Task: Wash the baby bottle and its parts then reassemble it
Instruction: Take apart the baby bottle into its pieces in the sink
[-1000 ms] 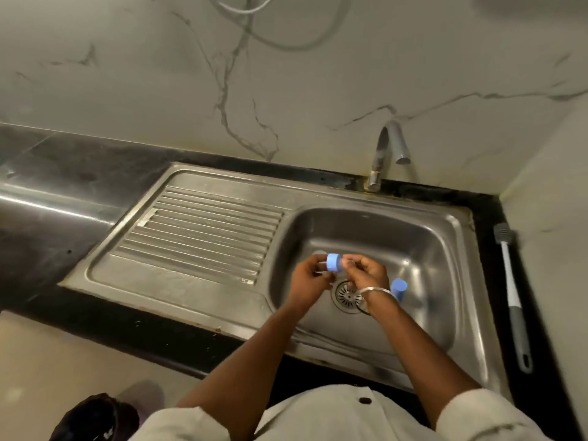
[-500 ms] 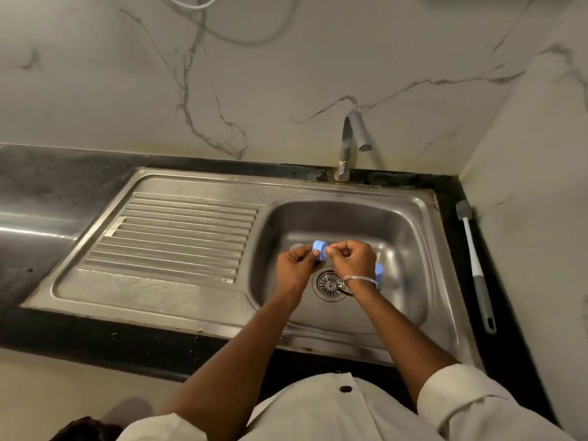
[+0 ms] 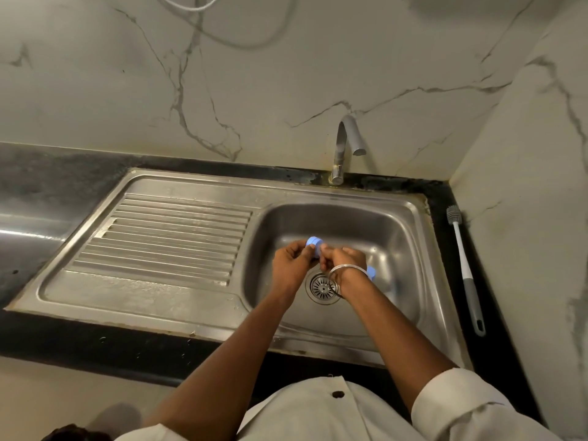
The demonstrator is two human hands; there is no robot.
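I have both hands over the sink basin, a little right of the frame's centre, working on the small blue collar ring of the baby bottle. My left hand pinches the ring from the left, fingers closed on its rim; my right hand meets it from the right, fingertips curled in against the same part. Whether the right grip is closed on the ring itself or on a teat seated inside it I cannot tell, since the fingers hide the join.

Another blue piece peeks out just behind my right wrist, low in the basin; it looks like a further part of the bottle, though most of it is covered. The drain sits directly below my hands. The tap at the upper middle shows no running water, and the bottle brush lies on the dark worktop at the right edge, untouched.

I judge this step to be separating the ring's parts or rubbing it clean. To do it well I should hold the ring steady with the left and let the right do the turning or pulling, keep the work low over the basin so a slip lands inside, and mind the drain with anything small.
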